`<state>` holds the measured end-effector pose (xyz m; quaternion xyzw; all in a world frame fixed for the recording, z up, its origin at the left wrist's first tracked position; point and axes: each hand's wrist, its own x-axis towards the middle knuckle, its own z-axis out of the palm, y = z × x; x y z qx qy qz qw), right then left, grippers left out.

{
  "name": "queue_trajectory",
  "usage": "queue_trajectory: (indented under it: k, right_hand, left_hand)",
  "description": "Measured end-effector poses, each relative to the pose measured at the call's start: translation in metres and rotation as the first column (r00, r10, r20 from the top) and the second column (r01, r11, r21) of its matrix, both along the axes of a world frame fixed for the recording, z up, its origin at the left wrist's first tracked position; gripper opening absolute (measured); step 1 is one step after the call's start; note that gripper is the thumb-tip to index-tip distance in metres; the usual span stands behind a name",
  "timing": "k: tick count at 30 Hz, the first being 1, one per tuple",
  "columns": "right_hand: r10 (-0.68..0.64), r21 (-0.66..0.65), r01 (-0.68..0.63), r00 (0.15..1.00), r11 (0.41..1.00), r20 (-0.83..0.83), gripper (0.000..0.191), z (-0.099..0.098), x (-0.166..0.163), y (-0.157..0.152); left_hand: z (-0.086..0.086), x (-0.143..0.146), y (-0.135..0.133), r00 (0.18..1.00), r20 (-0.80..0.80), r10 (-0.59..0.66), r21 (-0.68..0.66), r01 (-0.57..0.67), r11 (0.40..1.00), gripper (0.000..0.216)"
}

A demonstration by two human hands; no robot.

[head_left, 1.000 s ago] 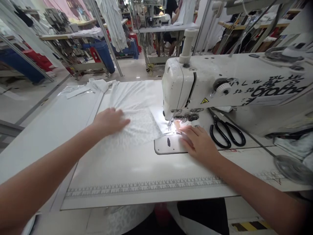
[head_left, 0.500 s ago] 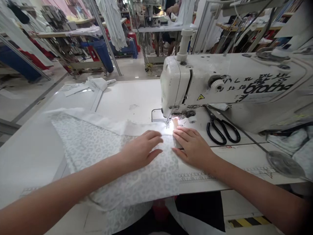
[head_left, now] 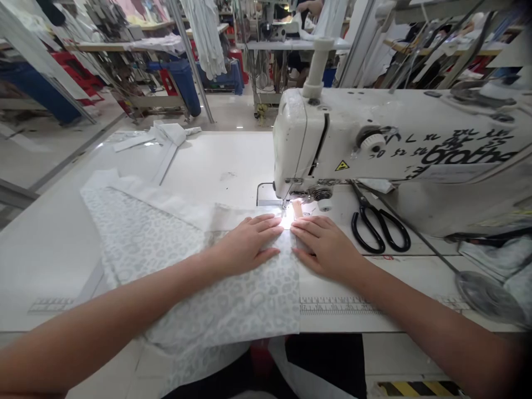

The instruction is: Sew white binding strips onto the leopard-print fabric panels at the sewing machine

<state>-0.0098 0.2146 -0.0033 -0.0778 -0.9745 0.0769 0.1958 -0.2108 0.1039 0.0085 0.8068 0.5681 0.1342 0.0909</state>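
A white fabric with a pale grey leopard print (head_left: pixel 137 238) lies spread across the table and hangs over its near edge. My left hand (head_left: pixel 249 244) rests flat on it, just left of the sewing machine's needle and presser foot (head_left: pixel 286 206). My right hand (head_left: pixel 326 246) lies flat beside it, on the fabric's right edge, close to the lit needle area. Neither hand's fingers curl around the cloth. The machine is a white Brother lockstitch head (head_left: pixel 374 133). The fabric's edge under the foot is hidden by the glare and my fingers.
Black-handled scissors (head_left: pixel 376 230) lie right of the needle. A ruler scale (head_left: pixel 336 306) runs along the table's (head_left: pixel 224 155) near edge. White strips (head_left: pixel 166 134) lie at the back left. Folded printed cloth (head_left: pixel 490 260) sits far right. A co-worker's hand (head_left: pixel 310 6) shows at a distant machine.
The fabric has been pulled toward me and spread flat. My left hand has moved right, toward the needle, and now lies beside my right hand, which has barely moved.
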Motion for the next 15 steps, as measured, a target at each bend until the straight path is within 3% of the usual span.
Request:
queue_trajectory:
  k: [8,15]
  right_hand:
    - [-0.030,0.003,0.030,0.999,1.000,0.027,0.036,0.003,0.002,-0.001]
    - [-0.122,0.095,0.110,0.985,0.989,0.122,0.049,0.003,-0.007,0.004]
  left_hand:
    - [0.000,-0.003,0.002,1.000,-0.002,0.013,-0.044,-0.013,0.999,0.044]
    - [-0.001,-0.013,0.018,1.000,-0.004,0.000,-0.008,0.000,1.000,0.044]
